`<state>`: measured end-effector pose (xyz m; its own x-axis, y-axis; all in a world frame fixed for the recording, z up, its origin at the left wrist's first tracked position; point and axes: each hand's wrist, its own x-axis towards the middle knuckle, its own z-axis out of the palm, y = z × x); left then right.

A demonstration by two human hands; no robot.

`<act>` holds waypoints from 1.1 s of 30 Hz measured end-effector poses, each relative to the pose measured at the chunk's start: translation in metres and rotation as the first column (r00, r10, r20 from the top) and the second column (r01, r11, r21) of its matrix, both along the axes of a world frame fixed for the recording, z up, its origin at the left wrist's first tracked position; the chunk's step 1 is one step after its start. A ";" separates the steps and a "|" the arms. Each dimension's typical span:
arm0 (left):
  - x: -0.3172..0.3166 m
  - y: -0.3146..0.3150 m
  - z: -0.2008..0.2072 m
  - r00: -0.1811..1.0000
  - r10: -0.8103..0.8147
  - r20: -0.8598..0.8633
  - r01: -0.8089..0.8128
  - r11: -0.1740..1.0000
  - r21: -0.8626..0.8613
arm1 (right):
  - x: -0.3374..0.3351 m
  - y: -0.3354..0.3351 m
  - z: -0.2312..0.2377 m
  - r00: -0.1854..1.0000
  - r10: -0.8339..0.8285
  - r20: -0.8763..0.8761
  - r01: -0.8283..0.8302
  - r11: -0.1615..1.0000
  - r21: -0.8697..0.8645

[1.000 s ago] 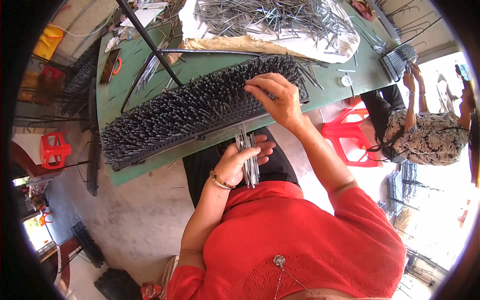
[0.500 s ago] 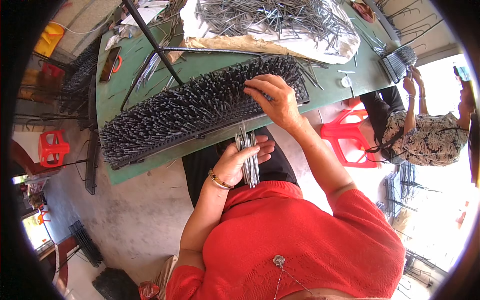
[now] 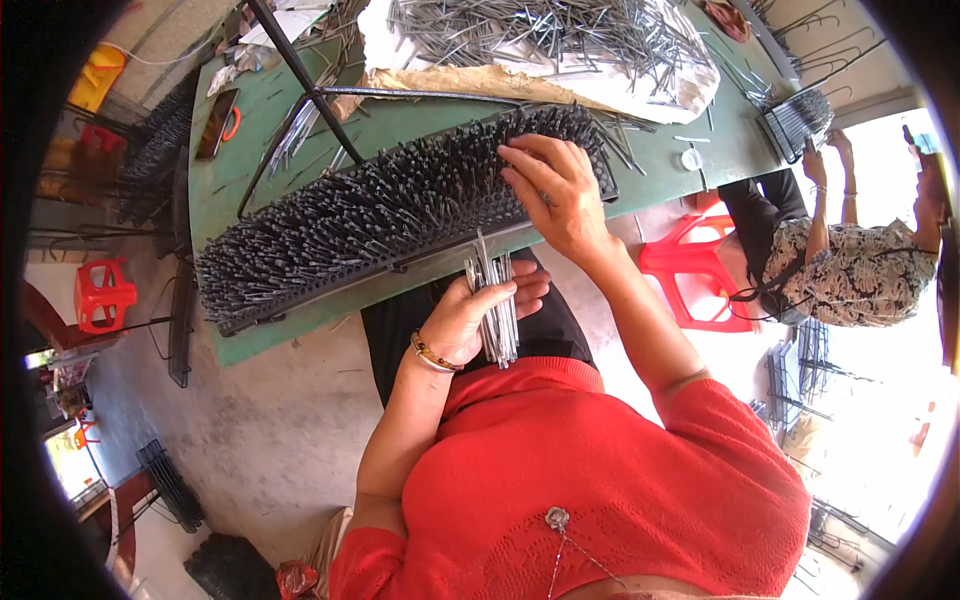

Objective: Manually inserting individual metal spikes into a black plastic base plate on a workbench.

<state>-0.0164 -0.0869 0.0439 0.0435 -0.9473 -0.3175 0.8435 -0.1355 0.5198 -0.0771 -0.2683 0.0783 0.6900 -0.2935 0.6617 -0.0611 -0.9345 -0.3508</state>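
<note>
A slanting black bar [image 3: 283, 50] is crossing the green desk [image 3: 655, 155] at upper left, and loose grey rods [image 3: 560, 40] are lying on a crumpled white sheet [image 3: 690, 98] at top. The left hand [image 3: 458, 318] is clamping its grip on slim, shiny metal sticks [image 3: 500, 328] just below centre. The right hand [image 3: 562, 197] is hanging over stiff, bristling pins [image 3: 320, 222] in a long, perforated black tray [image 3: 485, 212], its grip hiding whether it pinches one.
</note>
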 end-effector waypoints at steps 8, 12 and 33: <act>0.001 -0.001 0.005 0.996 0.067 0.052 -0.066 0.998 -0.016 | -0.035 0.025 -0.003 0.898 0.396 -0.190 -0.099 0.604 0.791; -0.004 -0.004 0.002 0.999 0.049 0.018 -0.049 0.999 -0.019 | -0.041 0.021 -0.006 0.918 0.362 -0.162 0.058 0.281 0.958; 0.000 -0.022 -0.019 0.998 0.064 -0.010 -0.062 0.991 0.119 | -0.003 -0.022 -0.012 0.991 0.085 0.105 -0.110 0.957 0.268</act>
<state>-0.0167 -0.1093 0.0244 0.0970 -0.8985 -0.4282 0.8592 -0.1415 0.4916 -0.0799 -0.2905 0.0660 0.6646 -0.4056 0.6276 0.0696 -0.8026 -0.5924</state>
